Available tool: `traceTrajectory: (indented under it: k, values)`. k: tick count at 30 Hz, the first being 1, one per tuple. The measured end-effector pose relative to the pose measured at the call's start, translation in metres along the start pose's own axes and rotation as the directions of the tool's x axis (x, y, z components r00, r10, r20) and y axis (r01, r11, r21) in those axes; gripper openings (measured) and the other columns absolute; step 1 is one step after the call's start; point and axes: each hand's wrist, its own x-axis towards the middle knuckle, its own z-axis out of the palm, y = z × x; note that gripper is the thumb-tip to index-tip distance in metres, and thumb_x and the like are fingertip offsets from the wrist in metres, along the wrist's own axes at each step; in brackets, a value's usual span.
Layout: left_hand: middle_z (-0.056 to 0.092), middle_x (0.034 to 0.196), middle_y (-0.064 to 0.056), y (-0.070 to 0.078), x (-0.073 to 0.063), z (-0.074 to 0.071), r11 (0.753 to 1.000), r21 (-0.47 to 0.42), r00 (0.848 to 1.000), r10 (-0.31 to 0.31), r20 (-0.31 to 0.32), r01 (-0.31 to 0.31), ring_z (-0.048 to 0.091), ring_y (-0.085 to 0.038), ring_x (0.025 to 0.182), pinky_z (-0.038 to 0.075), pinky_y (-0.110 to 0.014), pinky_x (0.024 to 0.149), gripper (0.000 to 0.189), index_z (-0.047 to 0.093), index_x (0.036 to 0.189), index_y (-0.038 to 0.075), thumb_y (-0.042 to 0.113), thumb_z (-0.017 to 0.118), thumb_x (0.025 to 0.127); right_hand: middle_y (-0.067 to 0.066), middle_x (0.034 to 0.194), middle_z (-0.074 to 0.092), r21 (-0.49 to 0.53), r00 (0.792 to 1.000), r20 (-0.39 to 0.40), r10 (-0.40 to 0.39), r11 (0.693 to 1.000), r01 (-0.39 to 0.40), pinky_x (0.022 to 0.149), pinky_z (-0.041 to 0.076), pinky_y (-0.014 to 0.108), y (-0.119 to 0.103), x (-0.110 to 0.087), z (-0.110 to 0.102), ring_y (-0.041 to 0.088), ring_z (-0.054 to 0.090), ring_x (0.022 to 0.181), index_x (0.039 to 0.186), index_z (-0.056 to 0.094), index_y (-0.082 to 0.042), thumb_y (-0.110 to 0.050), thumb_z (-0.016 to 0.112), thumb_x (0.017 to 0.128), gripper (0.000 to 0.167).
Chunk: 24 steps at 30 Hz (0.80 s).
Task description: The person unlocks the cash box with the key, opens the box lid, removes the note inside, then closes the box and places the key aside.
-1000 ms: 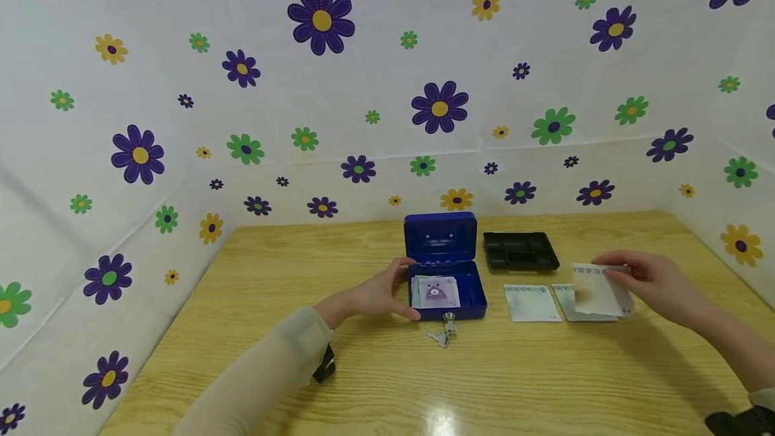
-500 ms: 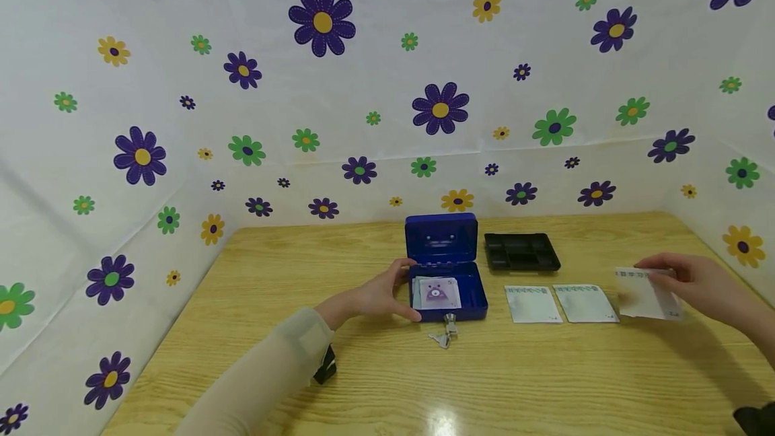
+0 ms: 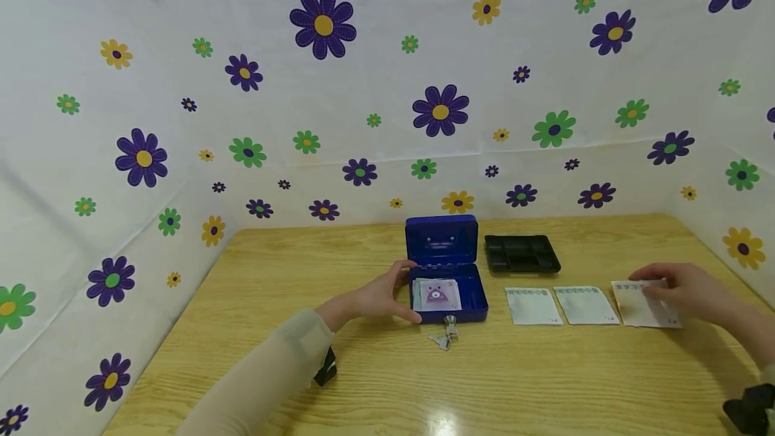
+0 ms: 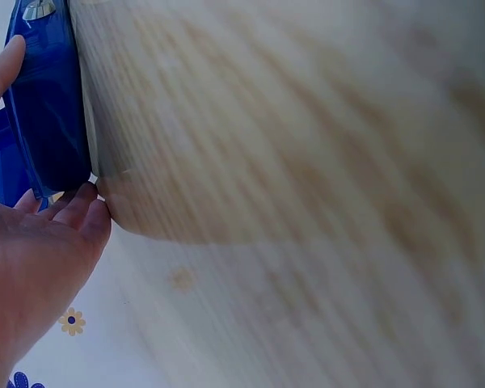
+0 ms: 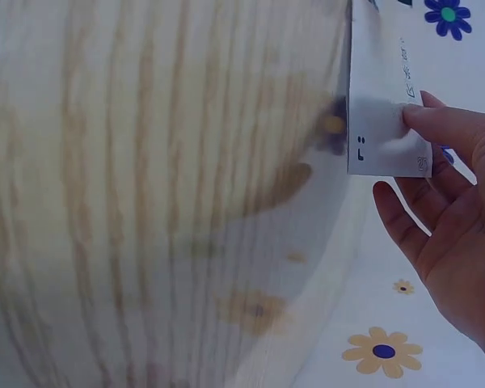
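Observation:
My left hand [image 3: 377,296] grips the left side of a blue cash box [image 3: 483,288], thumb at its front corner and fingers toward the back. The box's lid stands raised. Inside lie several cards, with a purple monster card [image 3: 440,295] on top. A key ring with keys [image 3: 445,340] hangs from the front lock. To the right, my right hand [image 3: 696,291] pinches a white card [image 5: 380,121] by its far edge, thumb on its face, low over the table. Two similar cards, one left [image 3: 533,308] and one middle [image 3: 586,307], lie flat in a row beside it.
A black compartment tray [image 3: 522,254] lies behind the card row, right of the box lid. The wooden table [image 3: 363,382] meets a white flower-patterned cloth [image 3: 375,73] at the back and both sides.
My right hand has carried its card rightward, off the middle card, and lowered it at the right end of the row. The left hand stays at the cash box.

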Motion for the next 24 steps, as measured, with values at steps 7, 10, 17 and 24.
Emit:
traceTrajectory:
  k: [7,10,17,24]
  values:
    - [0.032,0.151,-0.014,-0.001,0.000,0.000,1.000,0.012,1.000,-0.006,-0.004,0.007,0.031,-0.027,0.139,0.020,-0.041,0.115,0.091,0.020,0.146,0.017,0.018,0.082,0.080,0.022,0.102,0.065,-0.009,1.000,0.020,-0.016,1.000,0.016,0.074,0.047,0.047,0.002,0.009,0.009,0.032,0.057,0.087,0.106,0.067,0.007,-0.002,0.064,0.088,0.021]
    - [0.032,0.151,-0.014,-0.001,0.000,0.000,1.000,0.008,1.000,-0.001,-0.003,0.001,0.031,-0.027,0.139,0.020,-0.041,0.115,0.090,0.020,0.146,0.017,0.017,0.082,0.080,0.022,0.100,0.066,-0.009,1.000,0.013,-0.019,1.000,0.019,0.075,0.048,0.052,0.001,0.011,0.011,0.036,0.059,0.089,0.104,0.067,0.007,-0.001,0.063,0.087,0.020]
    - [0.032,0.151,-0.014,0.000,-0.001,0.000,1.000,-0.006,1.000,0.010,0.001,-0.010,0.030,-0.027,0.140,0.020,-0.040,0.115,0.089,0.020,0.145,0.017,0.017,0.081,0.081,0.020,0.096,0.065,0.004,1.000,0.002,0.005,1.000,-0.005,0.078,0.045,0.059,-0.003,0.012,0.015,0.044,0.058,0.093,0.101,0.066,0.008,0.000,0.064,0.087,0.017]
    - [0.032,0.151,-0.015,0.000,0.000,-0.001,1.000,-0.005,1.000,0.002,0.001,-0.002,0.032,-0.027,0.139,0.021,-0.041,0.114,0.090,0.020,0.146,0.016,0.016,0.082,0.080,0.027,0.104,0.063,0.030,0.999,-0.049,0.014,0.999,-0.012,0.078,0.046,0.059,-0.010,0.010,0.014,0.048,0.055,0.098,0.107,0.065,0.008,-0.005,0.063,0.091,0.021]
